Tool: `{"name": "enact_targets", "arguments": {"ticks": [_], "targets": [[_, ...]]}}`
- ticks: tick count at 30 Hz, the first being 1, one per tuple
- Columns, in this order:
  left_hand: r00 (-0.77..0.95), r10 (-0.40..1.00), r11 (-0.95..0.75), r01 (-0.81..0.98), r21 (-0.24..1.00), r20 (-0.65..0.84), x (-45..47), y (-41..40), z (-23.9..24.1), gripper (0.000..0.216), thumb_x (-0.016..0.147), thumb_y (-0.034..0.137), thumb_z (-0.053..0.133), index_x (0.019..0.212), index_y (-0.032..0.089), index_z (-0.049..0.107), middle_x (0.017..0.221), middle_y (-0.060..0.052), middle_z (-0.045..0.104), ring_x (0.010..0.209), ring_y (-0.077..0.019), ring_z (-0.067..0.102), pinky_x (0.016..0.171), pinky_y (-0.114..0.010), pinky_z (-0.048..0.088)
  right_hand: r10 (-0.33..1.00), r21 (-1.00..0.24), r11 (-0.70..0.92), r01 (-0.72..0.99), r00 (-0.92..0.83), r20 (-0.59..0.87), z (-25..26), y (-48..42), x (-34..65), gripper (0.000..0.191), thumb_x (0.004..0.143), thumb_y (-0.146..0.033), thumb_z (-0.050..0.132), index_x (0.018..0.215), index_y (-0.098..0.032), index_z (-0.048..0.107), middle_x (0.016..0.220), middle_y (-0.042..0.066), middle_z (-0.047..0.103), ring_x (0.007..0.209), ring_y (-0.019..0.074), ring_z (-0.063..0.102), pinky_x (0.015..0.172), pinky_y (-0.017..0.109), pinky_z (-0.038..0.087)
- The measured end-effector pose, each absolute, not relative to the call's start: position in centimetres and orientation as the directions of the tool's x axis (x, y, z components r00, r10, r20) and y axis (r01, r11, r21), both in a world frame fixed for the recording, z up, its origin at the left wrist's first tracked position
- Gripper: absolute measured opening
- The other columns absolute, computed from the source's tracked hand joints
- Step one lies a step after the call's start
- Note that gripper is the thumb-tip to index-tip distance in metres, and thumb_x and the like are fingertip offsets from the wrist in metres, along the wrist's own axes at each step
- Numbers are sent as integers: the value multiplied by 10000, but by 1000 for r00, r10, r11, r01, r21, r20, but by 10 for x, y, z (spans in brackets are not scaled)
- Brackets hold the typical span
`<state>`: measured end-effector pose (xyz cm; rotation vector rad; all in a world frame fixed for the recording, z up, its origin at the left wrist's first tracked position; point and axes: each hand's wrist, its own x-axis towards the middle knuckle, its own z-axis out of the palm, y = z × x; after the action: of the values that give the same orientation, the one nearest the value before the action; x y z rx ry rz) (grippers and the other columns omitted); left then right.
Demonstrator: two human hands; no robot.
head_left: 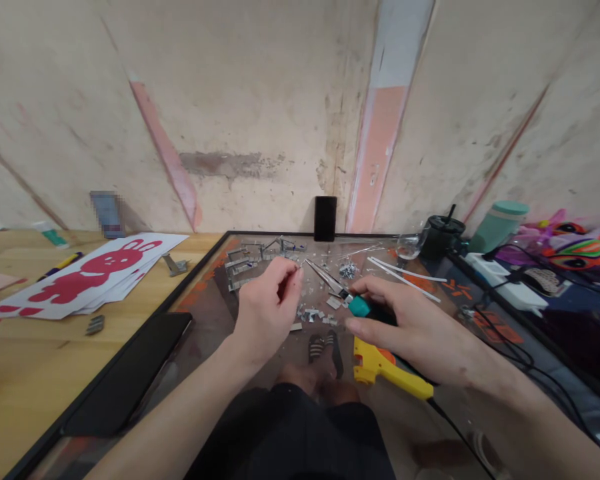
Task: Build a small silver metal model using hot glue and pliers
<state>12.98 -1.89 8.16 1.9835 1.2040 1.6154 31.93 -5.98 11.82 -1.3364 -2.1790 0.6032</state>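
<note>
My left hand (267,308) hovers over a glass-topped table (200,313), its fingers curled and pinched together on something too small to make out. My right hand (405,327) grips a tool with a teal tip (359,306), which points left at a scatter of small silver metal pieces (313,313). Just past those pieces, metal tweezers (325,277) lie between the hands. A yellow glue gun (385,370) rests on the glass under my right wrist.
Small metal frame parts (250,260) lie at the back of the glass. White sheets with red rabbit shapes (87,273) lie on the wooden bench (25,373) at left. A black phone (130,373), a black block (325,218), cups (443,237), a power strip (500,277) and cables stand around.
</note>
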Motion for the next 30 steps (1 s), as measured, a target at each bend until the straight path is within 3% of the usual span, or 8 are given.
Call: {"name": "enact_targets", "arguments": {"ticks": [2, 4, 7, 10, 14, 18, 24, 30], "targets": [[12, 873, -482, 162, 861, 487, 131, -21, 88, 100, 797, 209, 530, 699, 191, 517, 505, 47, 478, 419, -73, 398, 407, -174, 289, 904, -616, 412, 671, -384, 188, 119, -59, 320, 232, 808, -325, 558, 1003, -199, 560, 890, 24, 642, 806, 200, 574, 684, 313, 428], [95, 946, -299, -111, 948, 310, 130, -25, 95, 120, 796, 227, 539, 694, 189, 488, 466, 60, 473, 344, -50, 327, 331, -150, 209, 901, -632, 414, 656, -395, 180, 122, -58, 321, 256, 793, -326, 573, 1012, -195, 555, 897, 26, 635, 808, 202, 570, 690, 316, 429], [291, 943, -34, -394, 918, 160, 128, -29, 105, 112, 790, 201, 545, 698, 177, 486, 425, 83, 440, 285, -14, 216, 301, -127, 137, 886, -669, 430, 606, -425, 184, 126, -57, 325, 260, 780, -324, 581, 994, -179, 555, 919, 34, 621, 844, 209, 562, 724, 318, 428], [462, 878, 167, -537, 827, 123, 125, -32, 110, 83, 797, 161, 516, 714, 155, 520, 436, 88, 415, 275, 4, 147, 289, -121, 135, 874, -717, 438, 543, -444, 199, 129, -57, 330, 267, 770, -317, 596, 995, -179, 557, 922, 27, 612, 837, 196, 557, 727, 297, 430], [584, 799, 323, -618, 717, 143, 122, -34, 109, 89, 807, 139, 490, 746, 122, 552, 461, 91, 386, 282, 15, 109, 286, -110, 149, 859, -783, 426, 452, -475, 192, 127, -56, 335, 278, 777, -318, 606, 1016, -188, 551, 896, 9, 590, 840, 180, 553, 725, 271, 433], [620, 768, 375, -641, 670, 163, 123, -37, 108, 110, 822, 128, 467, 757, 111, 555, 466, 92, 364, 276, 19, 116, 283, -105, 152, 857, -797, 426, 428, -473, 204, 125, -54, 337, 282, 783, -335, 606, 1016, -188, 549, 893, 3, 587, 796, 159, 551, 703, 261, 434], [612, 781, 383, -627, 678, 125, 127, -39, 105, 131, 828, 135, 459, 757, 108, 565, 463, 89, 369, 277, 16, 102, 278, -100, 160, 848, -785, 441, 435, -489, 205, 125, -55, 337, 323, 759, -316, 633, 1042, -191, 543, 902, 14, 581, 873, 199, 558, 754, 297, 446], [531, 838, 277, -611, 742, 124, 131, -39, 104, 125, 823, 139, 475, 721, 149, 546, 456, 73, 445, 262, 9, 159, 282, -112, 150, 852, -791, 430, 436, -487, 195, 125, -56, 335, 259, 780, -310, 610, 1003, -194, 551, 882, 9, 587, 875, 199, 561, 751, 295, 453]]}}
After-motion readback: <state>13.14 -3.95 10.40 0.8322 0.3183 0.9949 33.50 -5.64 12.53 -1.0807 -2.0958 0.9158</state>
